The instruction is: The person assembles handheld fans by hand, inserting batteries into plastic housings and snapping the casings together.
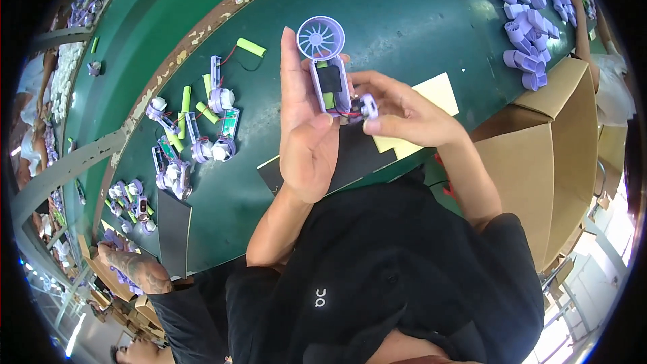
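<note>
A light-purple handheld fan housing (pixel 346 86) lies along my left hand (pixel 306 155), its round grille (pixel 315 39) pointing away from me. My left thumb presses its lower end while the fingers support it from behind. Inside the open handle sit a black pad (pixel 329 79) and a green battery cell, which shows only in part. My right hand (pixel 421 116) pinches a small purple end piece (pixel 368 106) beside the handle's lower end. Thin red wires run between this piece and the handle. The right fingertips behind the piece are partly hidden.
Fan assemblies with green cells and circuit boards (pixel 231 121) lie left on the green table (pixel 404 34). Black sheets and a yellow pad (pixel 441 94) lie near me. Purple housings (pixel 526 40) are heaped far right, by a cardboard box (pixel 512 138). Co-workers' arms show left and right.
</note>
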Tool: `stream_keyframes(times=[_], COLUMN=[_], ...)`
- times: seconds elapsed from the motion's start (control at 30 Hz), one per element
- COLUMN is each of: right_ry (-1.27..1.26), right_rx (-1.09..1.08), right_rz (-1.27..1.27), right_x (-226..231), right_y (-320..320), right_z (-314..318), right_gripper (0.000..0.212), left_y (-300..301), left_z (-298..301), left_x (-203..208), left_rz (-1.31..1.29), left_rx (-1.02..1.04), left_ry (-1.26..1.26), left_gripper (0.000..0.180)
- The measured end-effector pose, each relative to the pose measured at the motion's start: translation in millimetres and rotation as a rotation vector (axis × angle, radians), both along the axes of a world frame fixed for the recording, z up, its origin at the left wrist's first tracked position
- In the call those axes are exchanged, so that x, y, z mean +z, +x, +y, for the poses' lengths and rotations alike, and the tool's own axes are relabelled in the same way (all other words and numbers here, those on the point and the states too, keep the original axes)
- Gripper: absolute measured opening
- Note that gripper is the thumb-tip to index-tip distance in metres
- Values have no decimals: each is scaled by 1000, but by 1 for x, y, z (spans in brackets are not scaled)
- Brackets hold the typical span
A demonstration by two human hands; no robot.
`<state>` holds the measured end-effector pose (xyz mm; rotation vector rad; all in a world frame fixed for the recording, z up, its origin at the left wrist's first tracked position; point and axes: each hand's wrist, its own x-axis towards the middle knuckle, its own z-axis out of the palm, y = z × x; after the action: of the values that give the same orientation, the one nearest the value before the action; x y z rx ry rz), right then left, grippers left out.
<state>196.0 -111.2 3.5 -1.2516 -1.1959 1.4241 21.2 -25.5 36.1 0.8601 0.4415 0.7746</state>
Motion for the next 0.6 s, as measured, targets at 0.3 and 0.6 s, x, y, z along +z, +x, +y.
stream_keyframes(times=[0.3,0.6], right_ry=[-295,47], right_rx=[-90,-598], right_rz=[889,284], right_x=[-9,17], right_y=[-13,-12], right_z=[6,15], right_gripper=[57,22], left_y=[0,1], left_z=[-1,3], left_x=[-1,-10], left_rz=[48,179], left_rx=[144,150], left_ry=[-26,65], left_gripper=[96,81])
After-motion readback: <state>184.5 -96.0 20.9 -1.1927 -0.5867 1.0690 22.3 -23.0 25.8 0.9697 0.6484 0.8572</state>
